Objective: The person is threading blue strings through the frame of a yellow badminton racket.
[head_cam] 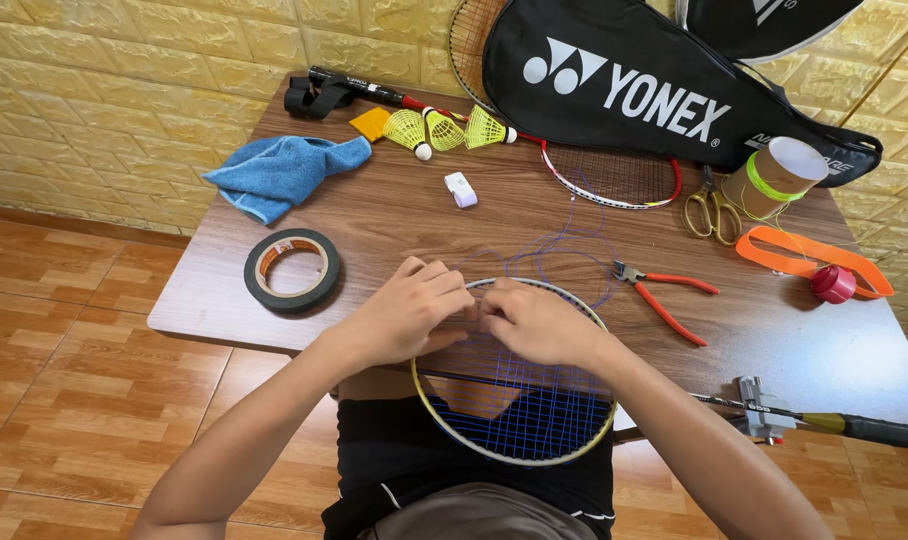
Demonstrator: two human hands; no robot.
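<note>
A badminton racket head (pixel 534 455) with blue-purple strings lies at the table's near edge, over my lap. Its shaft (pixel 854 425) runs off to the right, with a small metal clamp on it. My left hand (pixel 406 308) and my right hand (pixel 536 322) meet at the top of the frame, fingers pinched on the string where it passes the rim. Loose purple string (pixel 574 250) loops on the table just beyond my hands.
On the wooden table (pixel 204 300) lie a black tape roll (pixel 293 270), blue cloth (pixel 284 172), red-handled pliers (pixel 664 292), scissors (pixel 711 208), yellow shuttlecocks (pixel 444 130), a second racket (pixel 604 175), a black racket cover (pixel 624 80), a cardboard spool (pixel 779 172) and orange tape (pixel 809 262).
</note>
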